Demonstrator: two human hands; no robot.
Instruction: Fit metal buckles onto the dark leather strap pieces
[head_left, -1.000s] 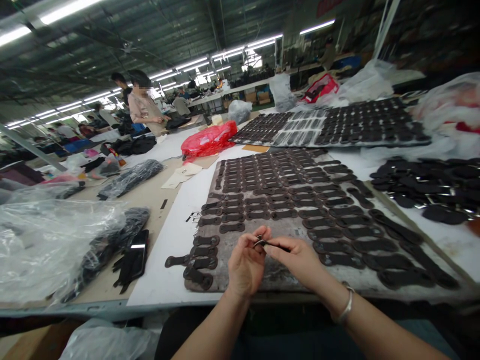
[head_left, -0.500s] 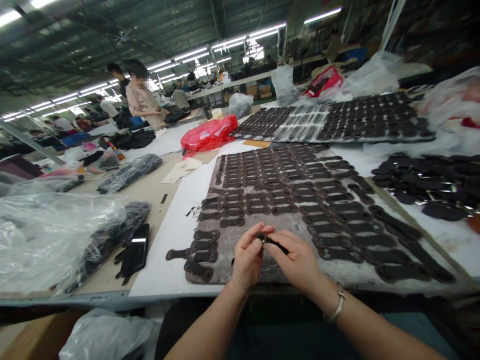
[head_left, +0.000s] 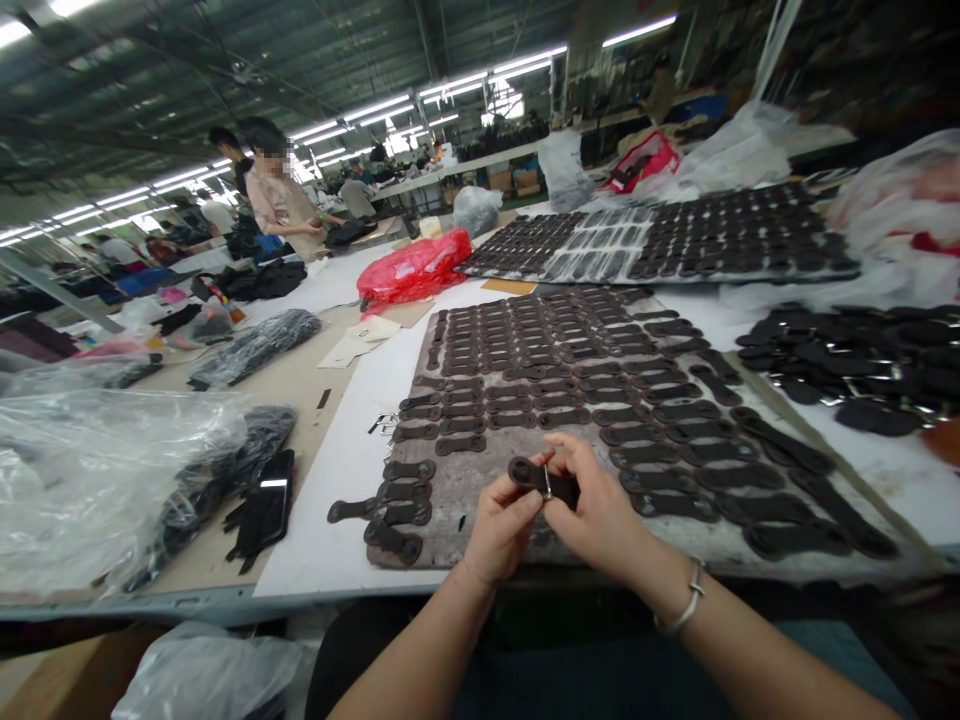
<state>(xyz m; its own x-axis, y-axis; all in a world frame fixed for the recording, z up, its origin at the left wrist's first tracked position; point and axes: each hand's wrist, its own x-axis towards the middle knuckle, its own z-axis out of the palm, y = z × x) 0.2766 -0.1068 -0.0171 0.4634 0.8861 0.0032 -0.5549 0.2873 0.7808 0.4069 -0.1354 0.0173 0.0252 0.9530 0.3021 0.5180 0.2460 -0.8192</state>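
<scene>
Both hands meet above the front of a grey board point(head_left: 487, 470). Between them is a dark strap point(head_left: 529, 474) with a rounded end and a thin metal ring point(head_left: 547, 482) around it. My left hand point(head_left: 501, 525) pinches the strap from the left, near its rounded end. Closed around the right part of the strap is my right hand point(head_left: 592, 505), whose fingers hide some of it. Rows of similar dark straps point(head_left: 461, 443) lie on the board. A few small metal rings point(head_left: 388, 424) sit at the board's left edge.
A phone point(head_left: 276, 485) and plastic-wrapped bundles point(head_left: 255, 345) lie at left. Finished-looking dark pieces with metal point(head_left: 862, 360) are heaped at right. Behind are a red bag point(head_left: 412, 268) and another loaded board point(head_left: 712, 235). A person point(head_left: 283, 200) stands at back left.
The strap has turned so that its rounded end and metal ring now show between my hands. My right hand's fingers have lifted slightly and shifted over the strap.
</scene>
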